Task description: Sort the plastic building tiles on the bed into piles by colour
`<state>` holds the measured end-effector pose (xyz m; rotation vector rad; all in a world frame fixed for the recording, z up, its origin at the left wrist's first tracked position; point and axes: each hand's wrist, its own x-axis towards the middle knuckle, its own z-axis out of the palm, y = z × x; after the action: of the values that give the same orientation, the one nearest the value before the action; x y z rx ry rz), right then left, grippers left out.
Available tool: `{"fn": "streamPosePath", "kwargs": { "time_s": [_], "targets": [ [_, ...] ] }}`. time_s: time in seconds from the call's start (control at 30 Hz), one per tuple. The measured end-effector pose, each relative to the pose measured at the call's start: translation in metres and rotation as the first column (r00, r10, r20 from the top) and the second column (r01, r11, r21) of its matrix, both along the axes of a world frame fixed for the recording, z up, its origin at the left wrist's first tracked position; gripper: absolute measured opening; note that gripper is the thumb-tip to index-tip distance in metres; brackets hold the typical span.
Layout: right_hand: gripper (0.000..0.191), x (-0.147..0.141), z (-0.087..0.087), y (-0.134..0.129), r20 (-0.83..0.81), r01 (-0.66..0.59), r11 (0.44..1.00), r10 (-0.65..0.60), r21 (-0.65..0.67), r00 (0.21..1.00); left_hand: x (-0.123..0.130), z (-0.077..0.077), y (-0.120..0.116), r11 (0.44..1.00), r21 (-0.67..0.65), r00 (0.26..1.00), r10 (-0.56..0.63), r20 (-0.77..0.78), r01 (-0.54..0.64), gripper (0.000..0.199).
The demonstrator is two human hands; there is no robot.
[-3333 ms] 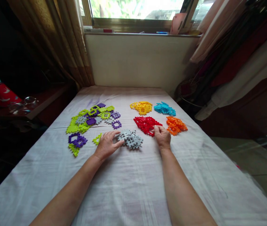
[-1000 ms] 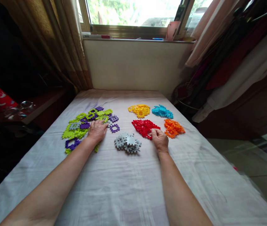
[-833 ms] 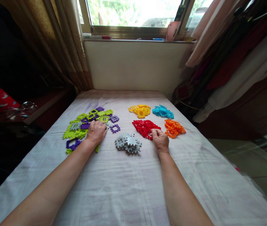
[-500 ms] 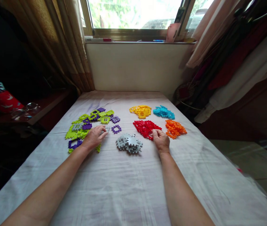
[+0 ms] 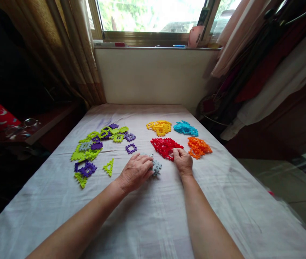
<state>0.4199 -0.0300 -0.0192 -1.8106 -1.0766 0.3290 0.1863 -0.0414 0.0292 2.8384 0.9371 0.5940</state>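
Observation:
My left hand (image 5: 137, 168) is over the pile of grey interlocking building tiles (image 5: 157, 167), covering most of it. Its fingers curl down around a grey tile, mostly hidden beneath them. My right hand (image 5: 183, 162) rests closed at the near edge of the red tile pile (image 5: 165, 146), thumb against fingers; anything inside them is hidden. Left of my left hand lie a lime-green triangle (image 5: 109, 167) and a purple square frame (image 5: 131, 148). Farther left, lime-green tiles (image 5: 88, 154) and purple tiles (image 5: 88, 169) lie mixed, with a grey tile (image 5: 85, 146) among them.
Yellow tiles (image 5: 159, 127) and blue tiles (image 5: 185, 128) lie toward the back, orange tiles (image 5: 199, 147) at right. A pale sheet (image 5: 142, 223) covers the surface. Eyeglasses (image 5: 30, 123) sit on a dark side table. Clothes (image 5: 263, 82) hang at right, a curtain (image 5: 85, 64) at left.
My left hand has moved right, from the mixed green and purple tiles with a grey tile at its fingertips, to over the grey pile. My right hand has stayed by the red pile.

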Motion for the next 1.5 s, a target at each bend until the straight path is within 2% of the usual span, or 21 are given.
{"fn": "streamPosePath", "kwargs": {
  "time_s": [0.1, 0.2, 0.27, 0.33, 0.4, 0.5, 0.57, 0.63, 0.8, 0.97, 1.2, 1.33, 1.5],
  "targets": [
    [0.036, 0.0, -0.001, 0.0, 0.006, 0.008, 1.0, -0.008, 0.012, 1.0, -0.001, -0.004, -0.004, 1.0, -0.007, 1.0, -0.028, 0.0, 0.028, 0.012],
    [0.036, 0.0, -0.002, 0.0, 0.014, 0.009, 1.0, -0.009, 0.002, 1.0, -0.009, -0.005, 0.002, 1.0, -0.022, 0.998, -0.004, 0.065, 0.005, 0.025],
    [0.036, 0.001, -0.003, 0.0, 0.017, 0.002, 1.0, -0.002, -0.007, 1.0, -0.018, -0.005, 0.016, 0.997, -0.022, 0.993, 0.069, 0.097, -0.067, 0.03],
    [0.036, 0.002, -0.004, 0.001, 0.026, 0.0, 1.0, 0.0, -0.011, 1.0, -0.032, -0.006, 0.039, 0.981, -0.014, 0.978, 0.192, 0.079, -0.191, 0.033],
    [0.037, 0.004, -0.005, 0.001, 0.023, 0.002, 1.0, -0.002, -0.005, 1.0, -0.046, -0.008, 0.065, 0.932, 0.016, 0.932, 0.363, 0.005, -0.363, 0.039],
    [0.043, 0.006, -0.007, 0.003, -0.025, 0.024, 0.999, -0.023, 0.042, 0.999, -0.067, -0.011, 0.1, 0.82, 0.039, 0.8, 0.567, -0.196, -0.571, 0.049],
    [0.047, 0.008, -0.009, 0.004, -0.072, 0.053, 0.994, -0.046, 0.091, 0.996, -0.076, -0.014, 0.113, 0.763, 0.054, 0.718, 0.627, -0.301, -0.644, 0.052],
    [0.049, 0.009, -0.012, 0.006, -0.105, 0.075, 0.989, -0.061, 0.131, 0.993, -0.083, -0.017, 0.117, 0.756, 0.071, 0.69, 0.628, -0.36, -0.651, 0.052],
    [0.043, 0.012, -0.016, 0.01, -0.148, 0.09, 0.981, -0.064, 0.175, 0.987, -0.09, -0.021, 0.104, 0.785, 0.148, 0.721, 0.613, -0.321, -0.602, 0.047],
    [0.035, 0.012, -0.011, 0.011, -0.175, 0.132, 0.979, -0.104, 0.157, 0.979, -0.092, -0.023, 0.092, 0.818, 0.138, 0.781, 0.575, -0.245, -0.559, 0.042],
    [0.03, 0.012, 0.001, 0.012, -0.09, 0.15, 0.986, -0.143, 0.07, 0.986, -0.093, -0.018, 0.076, 0.858, 0.095, 0.836, 0.513, -0.194, -0.504, 0.031],
    [0.031, 0.01, 0.003, 0.015, -0.044, 0.198, 0.98, -0.197, 0.018, 0.979, -0.096, -0.017, 0.061, 0.881, 0.115, 0.864, 0.472, -0.176, -0.458, 0.03],
    [0.031, 0.008, 0.001, 0.017, 0.022, 0.206, 0.978, -0.206, 0.022, 0.978, -0.099, -0.02, 0.044, 0.893, 0.081, 0.877, 0.451, -0.168, -0.443, 0.034]
  ]
}}
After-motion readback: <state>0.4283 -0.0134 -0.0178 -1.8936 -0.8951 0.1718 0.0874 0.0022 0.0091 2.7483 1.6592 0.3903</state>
